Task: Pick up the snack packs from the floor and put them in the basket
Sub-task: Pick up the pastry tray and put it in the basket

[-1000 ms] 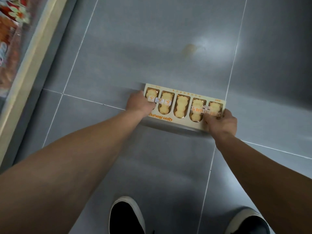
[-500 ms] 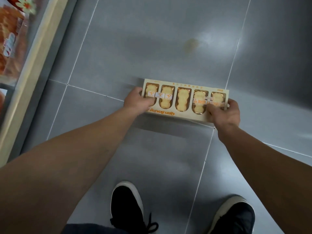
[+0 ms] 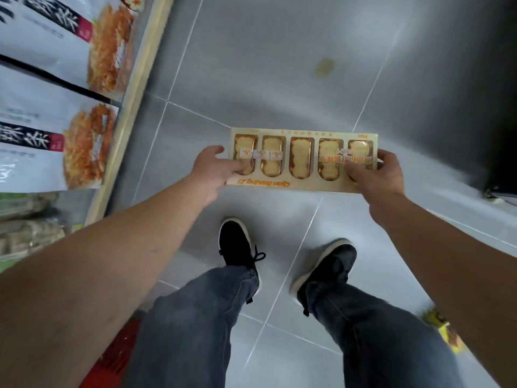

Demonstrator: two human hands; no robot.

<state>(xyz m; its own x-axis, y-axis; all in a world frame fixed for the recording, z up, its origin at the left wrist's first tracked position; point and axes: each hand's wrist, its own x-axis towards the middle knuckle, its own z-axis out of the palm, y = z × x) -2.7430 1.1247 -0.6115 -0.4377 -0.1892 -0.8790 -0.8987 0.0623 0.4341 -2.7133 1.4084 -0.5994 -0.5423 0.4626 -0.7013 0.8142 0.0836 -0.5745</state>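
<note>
A long cream snack box [image 3: 300, 161] with several windows showing golden biscuits is held level in the air above the grey tiled floor. My left hand [image 3: 212, 170] grips its left end, thumb on top over the first window. My right hand [image 3: 376, 173] grips the right end, thumb across the orange label. A red basket [image 3: 117, 357] shows only as a corner at the bottom left, behind my left forearm and leg. A yellow snack pack [image 3: 444, 329] lies on the floor at the lower right, partly hidden by my right arm.
A wooden-edged shelf [image 3: 131, 102] runs along the left, stocked with white snack bags [image 3: 70, 51] and green-brown packs below. My two black shoes [image 3: 235, 242] stand on the tiles under the box. A dark object [image 3: 500, 163] sits at the right edge.
Both hands have lifted the snack box off the floor and toward me; the view has risen, so my legs, the shelf bags and the red basket corner came into view.
</note>
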